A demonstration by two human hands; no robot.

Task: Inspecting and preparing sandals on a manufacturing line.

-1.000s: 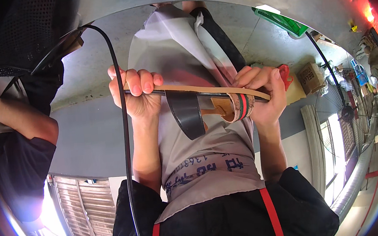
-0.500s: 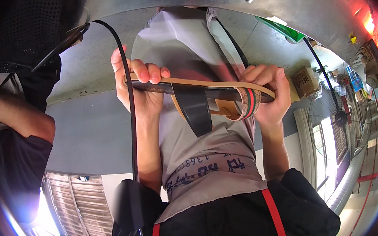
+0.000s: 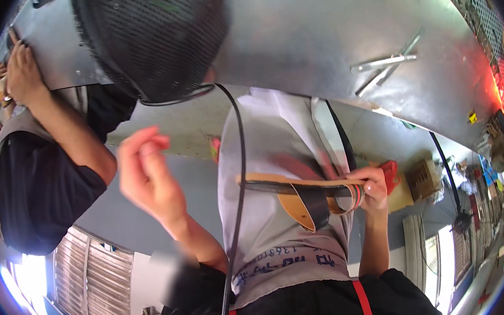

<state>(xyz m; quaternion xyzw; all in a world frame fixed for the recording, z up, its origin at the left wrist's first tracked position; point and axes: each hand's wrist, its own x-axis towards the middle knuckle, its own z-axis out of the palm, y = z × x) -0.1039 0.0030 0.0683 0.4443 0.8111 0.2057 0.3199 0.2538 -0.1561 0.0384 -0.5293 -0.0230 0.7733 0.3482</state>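
Note:
A flat sandal [image 3: 312,207] with a tan insole, dark sole edge, wide black strap and a striped red-and-green band is held sideways in front of my grey apron [image 3: 289,255]. My right hand [image 3: 374,188] grips it at the striped-band end, fingers over the sole. The sandal's other end hangs free behind a black cable [image 3: 238,135]. My left hand [image 3: 153,180] is raised to the left, apart from the sandal. Its fingers are loosely bent, slightly blurred, and nothing shows in them.
A metal worktable [image 3: 301,29] spans the top, with slim metal tools [image 3: 387,64] on it. A black ridged, rounded object [image 3: 154,41] overhangs its edge. At left, a co-worker's arm [image 3: 72,127] reaches onto the table. A cardboard box [image 3: 422,179] and a fan [image 3: 461,221] stand at right; red glow beyond.
My left hand has let go of the sandal and moved left. The sandal, in my right hand, sits lower in view. The view has shifted, showing more of the worktable and co-worker.

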